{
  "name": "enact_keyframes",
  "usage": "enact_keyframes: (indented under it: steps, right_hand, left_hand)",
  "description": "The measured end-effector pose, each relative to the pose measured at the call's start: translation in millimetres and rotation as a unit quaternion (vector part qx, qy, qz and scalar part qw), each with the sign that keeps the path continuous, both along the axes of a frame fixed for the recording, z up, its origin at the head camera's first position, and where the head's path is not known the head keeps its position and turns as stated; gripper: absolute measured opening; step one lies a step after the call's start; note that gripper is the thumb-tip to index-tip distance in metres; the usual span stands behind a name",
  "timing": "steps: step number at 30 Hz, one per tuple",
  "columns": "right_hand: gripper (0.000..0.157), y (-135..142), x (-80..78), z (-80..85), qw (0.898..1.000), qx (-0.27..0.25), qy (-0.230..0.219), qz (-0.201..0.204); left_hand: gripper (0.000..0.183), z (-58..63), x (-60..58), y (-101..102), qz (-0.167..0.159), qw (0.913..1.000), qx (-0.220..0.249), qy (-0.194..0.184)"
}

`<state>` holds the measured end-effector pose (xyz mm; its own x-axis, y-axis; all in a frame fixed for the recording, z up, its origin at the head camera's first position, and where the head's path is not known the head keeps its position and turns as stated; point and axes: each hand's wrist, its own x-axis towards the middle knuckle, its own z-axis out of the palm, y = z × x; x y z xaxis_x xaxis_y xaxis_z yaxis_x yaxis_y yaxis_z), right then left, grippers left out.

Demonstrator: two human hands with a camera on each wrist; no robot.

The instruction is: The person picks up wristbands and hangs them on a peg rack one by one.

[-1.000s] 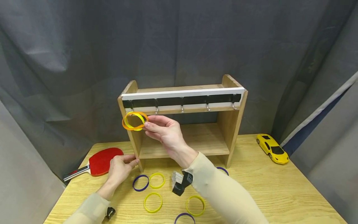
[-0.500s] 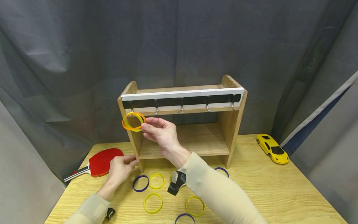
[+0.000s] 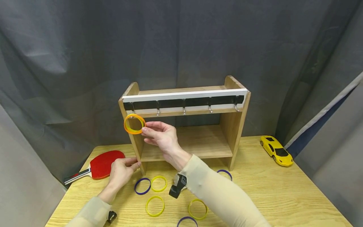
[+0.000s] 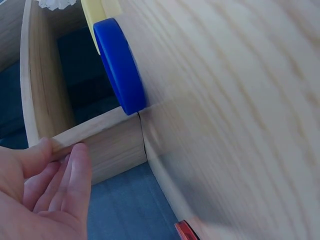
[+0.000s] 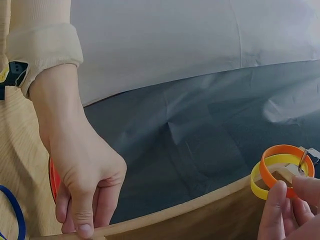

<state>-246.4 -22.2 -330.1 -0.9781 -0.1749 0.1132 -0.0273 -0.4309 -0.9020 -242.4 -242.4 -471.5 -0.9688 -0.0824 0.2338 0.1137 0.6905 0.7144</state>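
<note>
My right hand (image 3: pixel 164 138) pinches an orange wristband (image 5: pixel 265 173) between thumb and fingertips at the front left of a wooden shelf (image 3: pixel 204 140). A yellow wristband (image 5: pixel 257 191) sits just behind the orange one, the two rings overlapping. Both are right at the leftmost metal hook (image 5: pixel 303 159), which shows through the orange ring in the right wrist view. Low on the shelf's left side, my left hand (image 3: pixel 122 171) grips the front edge of the side panel (image 4: pixel 112 145), thumb on one face and fingers on the other.
Yellow wristbands (image 3: pixel 155 215) and purple-blue wristbands (image 3: pixel 136 189) lie on the table before the shelf. A red table tennis bat (image 3: pixel 105 164) lies at the left, a yellow toy car (image 3: pixel 276 151) at the right. More hooks (image 3: pixel 184 110) line the shelf's front strip.
My right hand has moved slightly left and down. The orange and yellow rings now overlap more closely. My left hand has stayed on the panel.
</note>
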Motion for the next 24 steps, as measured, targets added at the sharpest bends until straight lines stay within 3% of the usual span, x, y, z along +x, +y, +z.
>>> enact_keyframes:
  steps: [14, 24]
  right_hand:
    - [0.025, 4.9, 1.6, -2.8, 1.0, 0.016, 0.01, 0.009]
    - [0.025, 58.8, 15.7, -4.5, 0.993, 0.097, 0.068, 0.019]
  left_hand:
    - [0.023, 0.7, 0.3, -0.4, 0.001, 1.0, -0.002, 0.003]
    - [0.024, -0.8, 0.0, -1.4, 0.003, 1.0, 0.008, 0.0]
